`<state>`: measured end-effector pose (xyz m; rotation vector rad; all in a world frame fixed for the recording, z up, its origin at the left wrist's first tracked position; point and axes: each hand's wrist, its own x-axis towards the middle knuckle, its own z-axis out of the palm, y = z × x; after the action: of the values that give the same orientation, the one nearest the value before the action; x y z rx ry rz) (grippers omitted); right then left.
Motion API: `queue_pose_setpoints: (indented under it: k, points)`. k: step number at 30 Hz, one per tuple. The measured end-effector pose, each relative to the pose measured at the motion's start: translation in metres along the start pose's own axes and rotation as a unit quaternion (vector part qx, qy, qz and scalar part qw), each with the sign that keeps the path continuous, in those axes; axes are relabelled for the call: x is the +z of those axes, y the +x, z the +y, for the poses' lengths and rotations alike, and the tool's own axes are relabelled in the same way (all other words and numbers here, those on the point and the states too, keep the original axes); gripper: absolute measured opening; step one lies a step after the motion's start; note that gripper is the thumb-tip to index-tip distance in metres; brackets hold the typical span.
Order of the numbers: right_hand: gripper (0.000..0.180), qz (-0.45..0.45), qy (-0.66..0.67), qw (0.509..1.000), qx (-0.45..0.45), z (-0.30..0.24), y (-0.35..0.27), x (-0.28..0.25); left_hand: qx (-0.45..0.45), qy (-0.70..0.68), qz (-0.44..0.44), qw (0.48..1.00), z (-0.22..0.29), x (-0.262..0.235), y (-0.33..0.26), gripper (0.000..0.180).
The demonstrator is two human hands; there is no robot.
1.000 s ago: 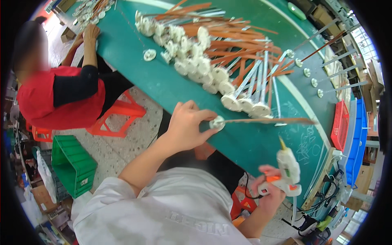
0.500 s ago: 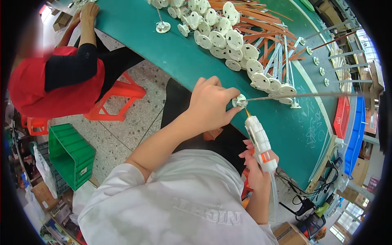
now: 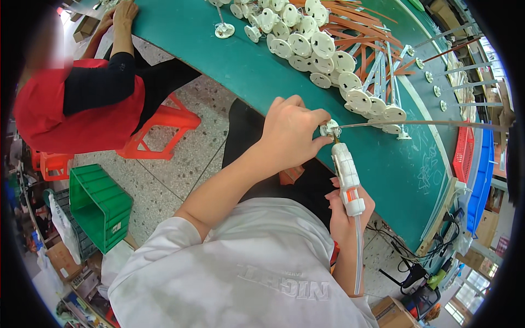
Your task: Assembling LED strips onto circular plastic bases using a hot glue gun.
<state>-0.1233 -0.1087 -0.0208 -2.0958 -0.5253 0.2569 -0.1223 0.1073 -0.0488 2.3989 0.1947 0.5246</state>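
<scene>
Between thumb and fingers, my left hand [image 3: 290, 131] pinches a small white round fitting [image 3: 331, 129] over the front edge of the bench. A long thin strip [image 3: 415, 124] runs from that fitting to the right. My right hand [image 3: 340, 220] is wrapped round a white hot glue gun [image 3: 345, 170], with a clear glue stick [image 3: 358, 254] trailing from its back end. The gun points up, its tip at the underside of the fitting; whether it touches, I cannot tell. Beyond my hands, many white discs [image 3: 323, 45] lie heaped on the green bench [image 3: 246, 65].
Brown and silver strips [image 3: 355, 38] lie behind the discs. More strips with small white ends line the bench's right side. A red basket [image 3: 464, 153] and a blue tray [image 3: 480, 177] stand at right. At left, a person in red [image 3: 104, 104] sits near a green crate [image 3: 104, 208].
The glue gun is more upright and its tip has come closer to the fitting. My head view has shifted slightly, moving the whole scene a little; both hands keep their holds.
</scene>
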Motion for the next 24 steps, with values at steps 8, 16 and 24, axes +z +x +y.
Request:
queue_pose_setpoints:
  k: [8,16,24]
  points:
    - [0.027,-0.026,-0.042,0.999,-0.011,0.003,0.0,-0.003,0.005,-0.003,0.01,1.0,-0.002,0.0,0.0,0.034]
    - [0.025,-0.024,-0.038,0.999,-0.007,0.007,-0.002,0.001,0.006,-0.012,0.015,1.0,-0.002,0.0,-0.001,0.033]
    - [0.025,-0.017,-0.024,1.0,0.003,0.004,-0.003,0.002,0.009,-0.016,0.019,1.0,-0.003,0.0,-0.002,0.033]
